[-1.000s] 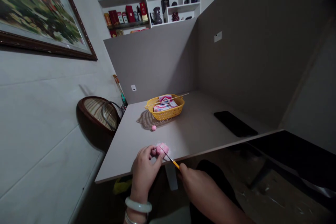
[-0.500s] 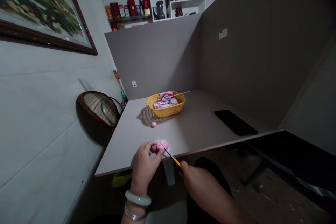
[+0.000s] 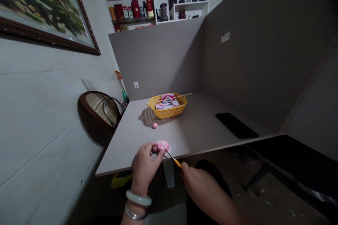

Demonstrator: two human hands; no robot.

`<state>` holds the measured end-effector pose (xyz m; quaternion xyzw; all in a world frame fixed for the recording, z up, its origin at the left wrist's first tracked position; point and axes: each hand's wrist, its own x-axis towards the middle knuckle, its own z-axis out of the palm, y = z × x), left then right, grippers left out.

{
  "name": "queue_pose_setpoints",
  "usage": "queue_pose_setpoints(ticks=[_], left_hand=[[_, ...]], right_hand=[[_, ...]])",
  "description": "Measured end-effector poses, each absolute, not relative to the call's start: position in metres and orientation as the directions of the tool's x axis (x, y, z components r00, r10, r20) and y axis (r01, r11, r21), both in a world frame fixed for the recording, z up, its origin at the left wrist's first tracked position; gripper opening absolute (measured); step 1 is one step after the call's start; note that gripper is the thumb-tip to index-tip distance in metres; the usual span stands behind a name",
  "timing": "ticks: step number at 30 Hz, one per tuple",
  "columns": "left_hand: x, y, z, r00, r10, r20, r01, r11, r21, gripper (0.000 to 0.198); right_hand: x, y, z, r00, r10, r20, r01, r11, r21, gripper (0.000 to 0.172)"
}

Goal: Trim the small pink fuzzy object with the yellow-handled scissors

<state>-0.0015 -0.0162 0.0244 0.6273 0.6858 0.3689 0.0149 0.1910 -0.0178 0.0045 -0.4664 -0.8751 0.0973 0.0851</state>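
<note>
Near the table's front edge lies a pink lump [image 3: 164, 145] of a soft-looking, clay-like material, with pale crumbs around it. My left hand [image 3: 147, 160] pinches its left side between thumb and fingers. A thin dark blade with a yellow handle, like a small craft knife [image 3: 177, 162], is in my right hand [image 3: 191, 175], whose fingers wrap round the handle. The blade's tip rests on or in the pink lump; how deep, I cannot tell. Farther back on the table sits a small pink ball [image 3: 155, 125].
A yellow plastic basket [image 3: 169, 113] holding pink and white packets stands at the back, a thin stick [image 3: 185, 95] across its rim. To the right lies a black flat tablet-like object [image 3: 236, 125]. Grey panels [image 3: 158, 59] border the table [image 3: 118, 151] behind and at right.
The camera view has shifted slightly. Both hands, the pink lump and the knife stay in nearly the same position.
</note>
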Motion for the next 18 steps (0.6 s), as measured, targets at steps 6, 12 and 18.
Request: queue_pose_setpoints(ticks=[6, 12, 18], left_hand=[[-0.004, -0.014, 0.021, -0.230, 0.862, 0.453, 0.855, -0.043, 0.516, 0.026], [-0.003, -0.015, 0.021, -0.212, 0.860, 0.465, 0.861, -0.061, 0.506, 0.027], [-0.002, -0.015, 0.021, -0.225, 0.856, 0.466, 0.870, -0.039, 0.492, 0.026]], right_hand=[[0.174, -0.007, 0.016, -0.537, 0.840, 0.072, 0.802, 0.535, -0.266, 0.025], [0.186, -0.018, 0.010, -0.538, 0.842, 0.046, 0.801, 0.527, -0.282, 0.022], [0.173, -0.004, 0.022, -0.538, 0.842, 0.038, 0.803, 0.526, -0.280, 0.023]])
